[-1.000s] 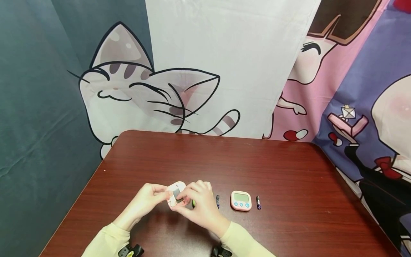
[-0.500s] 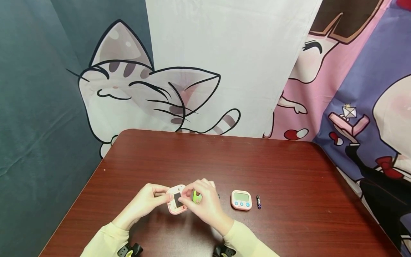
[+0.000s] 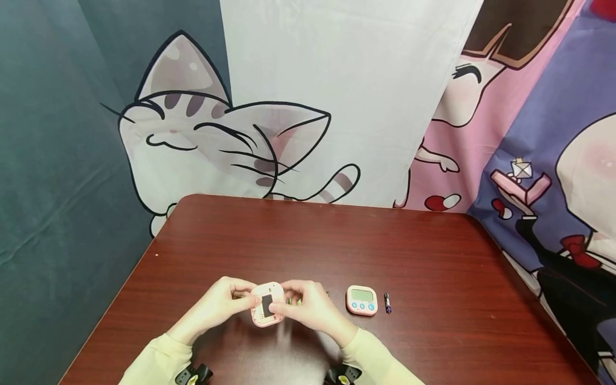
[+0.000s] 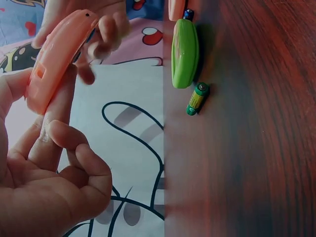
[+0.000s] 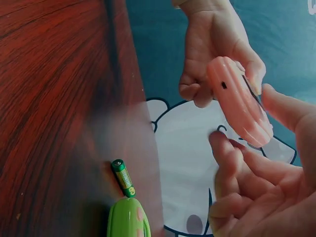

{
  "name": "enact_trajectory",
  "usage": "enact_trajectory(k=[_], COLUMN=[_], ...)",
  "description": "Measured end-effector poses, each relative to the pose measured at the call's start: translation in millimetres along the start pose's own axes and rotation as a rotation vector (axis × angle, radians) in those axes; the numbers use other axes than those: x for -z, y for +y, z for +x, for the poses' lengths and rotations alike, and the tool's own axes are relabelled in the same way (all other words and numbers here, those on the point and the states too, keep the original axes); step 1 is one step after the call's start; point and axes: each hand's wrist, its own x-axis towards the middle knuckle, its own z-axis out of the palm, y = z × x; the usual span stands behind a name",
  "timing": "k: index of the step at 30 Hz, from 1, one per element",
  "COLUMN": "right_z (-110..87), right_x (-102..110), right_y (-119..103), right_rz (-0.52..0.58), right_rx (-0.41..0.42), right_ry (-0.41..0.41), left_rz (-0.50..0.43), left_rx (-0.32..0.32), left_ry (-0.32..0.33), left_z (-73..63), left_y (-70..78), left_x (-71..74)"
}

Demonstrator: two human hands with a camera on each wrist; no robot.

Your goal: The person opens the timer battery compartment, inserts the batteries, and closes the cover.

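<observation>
Both hands hold a pale pink digital timer (image 3: 260, 317) off the table, its back with a dark rectangle turned up toward the head view. My left hand (image 3: 230, 297) pinches its left side, thumb on the back face and fingers behind. From the other side my right hand (image 3: 310, 309) grips it, the thumb lying over the dark rectangle's edge. A small slot shows in the timer's rim in the right wrist view. Beyond the right hand lies a green timer (image 4: 184, 54), mostly hidden in the head view. Beside it is a green battery (image 4: 197, 98).
A second pink timer (image 3: 362, 300) with a screen and blue buttons lies to the right on the brown table (image 3: 433, 256). Just right of it is a dark blue battery (image 3: 387, 303). Another blue battery (image 4: 188, 14) shows between the green and pink timers.
My right hand has gone from covering the timer's back to gripping its right edge, thumb on the dark rectangle. The timer has shifted slightly toward me and its back shows more fully.
</observation>
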Motion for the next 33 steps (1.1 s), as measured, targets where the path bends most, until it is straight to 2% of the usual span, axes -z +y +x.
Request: enact_trajectory(k=[5,9,14,17,21,33], right_z=[-1.3,-2.1,-2.7,-3.1,-3.1,-2.9], right_x=[2.2,1.8,1.4,1.6,1.3,-2.2], right_y=[0.3,0.5,0.9,1.0,1.2,5.5], right_rz=[0.019,0.042,0.147,0.172,0.159,0.211], right_rx=[-0.018,-0.044,-0.116,-0.139,-0.142,-0.139], right_ry=[-0.090,-0.100,-0.127,-0.136,-0.150,-0.210], left_rz=[0.007,0.008,0.017,0.027,0.043,0.053], left_rx=[-0.009,-0.014,-0.019,-0.016,-0.016,-0.038], left_ry=[-0.037,-0.058,-0.086,-0.095,-0.103,-0.113], left_z=[-1.8,-2.3,-0.5,0.1,-0.8,-3.1], left_y=[-1.6,-2.5,-2.0,-2.0,-3.1,-4.7], left_x=[-0.5,-0.3,0.1,0.1,-0.1,0.1])
